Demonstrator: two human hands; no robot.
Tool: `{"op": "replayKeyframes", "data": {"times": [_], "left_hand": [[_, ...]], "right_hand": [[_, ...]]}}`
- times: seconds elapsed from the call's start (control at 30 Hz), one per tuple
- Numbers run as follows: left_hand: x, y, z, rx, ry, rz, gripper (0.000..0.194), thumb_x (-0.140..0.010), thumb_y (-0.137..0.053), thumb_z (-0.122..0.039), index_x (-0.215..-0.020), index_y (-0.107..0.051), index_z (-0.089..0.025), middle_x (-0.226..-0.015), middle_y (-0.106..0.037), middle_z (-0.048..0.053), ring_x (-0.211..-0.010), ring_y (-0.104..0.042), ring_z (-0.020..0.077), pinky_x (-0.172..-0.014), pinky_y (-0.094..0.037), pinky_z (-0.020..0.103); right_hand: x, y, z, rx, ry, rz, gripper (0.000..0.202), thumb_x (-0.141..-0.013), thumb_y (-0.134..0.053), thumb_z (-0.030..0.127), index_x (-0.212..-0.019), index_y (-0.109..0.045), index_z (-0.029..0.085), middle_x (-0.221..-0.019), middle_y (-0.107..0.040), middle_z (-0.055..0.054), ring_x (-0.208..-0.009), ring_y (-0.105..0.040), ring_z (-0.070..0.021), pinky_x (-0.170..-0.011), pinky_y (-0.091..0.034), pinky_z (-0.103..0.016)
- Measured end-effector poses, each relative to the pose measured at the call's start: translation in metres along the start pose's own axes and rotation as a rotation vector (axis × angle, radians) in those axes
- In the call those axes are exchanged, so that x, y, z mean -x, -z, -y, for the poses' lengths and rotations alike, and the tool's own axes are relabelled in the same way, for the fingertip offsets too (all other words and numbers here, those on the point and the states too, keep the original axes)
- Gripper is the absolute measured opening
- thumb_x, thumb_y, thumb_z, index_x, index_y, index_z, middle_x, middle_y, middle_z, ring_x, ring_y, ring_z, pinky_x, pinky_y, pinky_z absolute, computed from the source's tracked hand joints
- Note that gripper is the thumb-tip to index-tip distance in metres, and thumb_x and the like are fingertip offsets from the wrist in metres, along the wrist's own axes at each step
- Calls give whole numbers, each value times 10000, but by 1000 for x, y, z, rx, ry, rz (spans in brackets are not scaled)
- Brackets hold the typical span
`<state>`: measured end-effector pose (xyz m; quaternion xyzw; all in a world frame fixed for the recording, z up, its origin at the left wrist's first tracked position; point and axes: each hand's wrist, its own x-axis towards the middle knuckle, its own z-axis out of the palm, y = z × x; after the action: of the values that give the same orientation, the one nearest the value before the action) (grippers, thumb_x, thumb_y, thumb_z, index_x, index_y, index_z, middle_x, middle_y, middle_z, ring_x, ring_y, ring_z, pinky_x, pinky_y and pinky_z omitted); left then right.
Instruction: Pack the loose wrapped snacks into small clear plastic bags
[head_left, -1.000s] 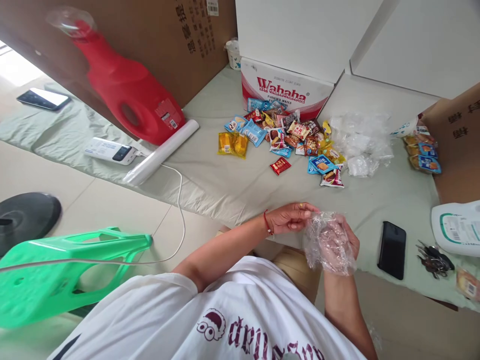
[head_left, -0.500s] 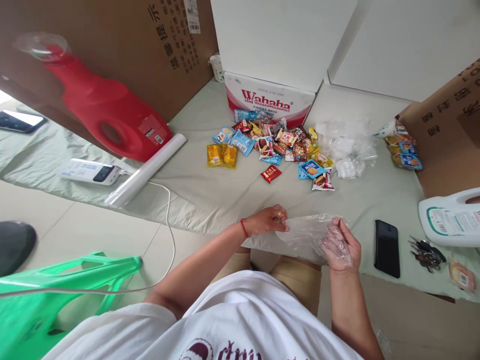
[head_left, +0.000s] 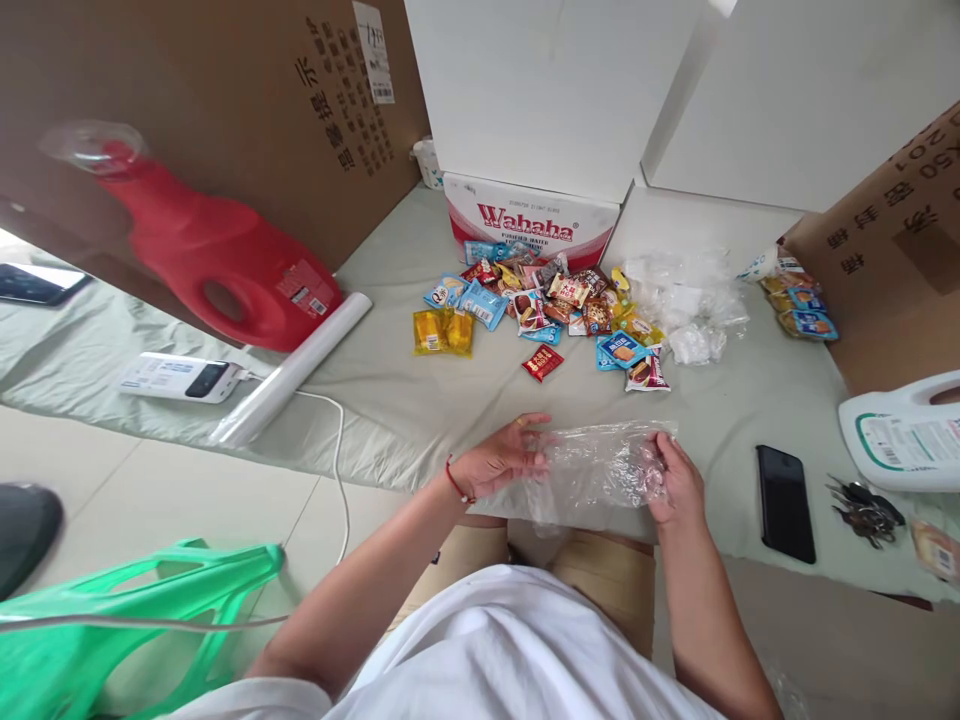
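Observation:
A clear plastic bag (head_left: 600, 465) is stretched between my hands above the front edge of the cloth-covered surface. My right hand (head_left: 675, 480) is closed on the bag's right end. At the other end, my left hand (head_left: 506, 455) has its fingers apart, with the fingertips touching the plastic. Beyond the bag lies a pile of small wrapped snacks (head_left: 568, 290), with one red packet (head_left: 542, 363) in front of it. Two yellow packets (head_left: 442, 332) are left of the pile. Crumpled clear bags (head_left: 686, 290) lie to its right.
On the left are a red jug (head_left: 225, 255), a plastic roll (head_left: 292, 370) and a power bank (head_left: 180, 378) with a cable. A black phone (head_left: 785, 503), keys (head_left: 866, 510) and a white bottle (head_left: 904, 430) lie at the right. The Wahaha box (head_left: 532, 215) stands behind the snacks.
My left hand has moved left and its fingers have spread. The bag looks more opened out between my hands, and my right hand has shifted slightly left. The view has tilted a little.

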<state>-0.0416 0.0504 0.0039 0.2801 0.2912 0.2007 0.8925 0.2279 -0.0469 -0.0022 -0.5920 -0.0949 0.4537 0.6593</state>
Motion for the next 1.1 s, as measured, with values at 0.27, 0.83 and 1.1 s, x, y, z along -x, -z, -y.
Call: {"op": "replayKeyframes", "data": {"times": [0.27,0.83,1.1], "left_hand": [[6,42,-29,-277,-251,-473,504,-539,-920,-295,-936,-637,-166,-834,-621,-25,-709,-626,112,-716,-555,290],[56,47,6,-1636,-936,-223,380,-808,-594,-189,-1184,-638,-222,-1327,-647,136,-1278,-581,286,-1147,-408,528],[47,76,6,-1629,-718,-185,275,-926,-613,-329,-1164,-690,-213,-1381,-652,160,-1277,-618,287,-1159,-396,508]], "right_hand": [[-11,4,-6,382,149,25,500,-638,-860,607,-832,-655,195,-609,-552,53,-482,-404,-78,-412,-281,-210],[-29,0,-23,687,271,66,522,-763,-726,682,-891,-685,178,-626,-588,19,-502,-437,-109,-476,-337,-249],[-40,5,-19,587,205,43,546,-665,-796,670,-854,-666,174,-592,-558,37,-466,-394,-93,-425,-277,-245]]}}
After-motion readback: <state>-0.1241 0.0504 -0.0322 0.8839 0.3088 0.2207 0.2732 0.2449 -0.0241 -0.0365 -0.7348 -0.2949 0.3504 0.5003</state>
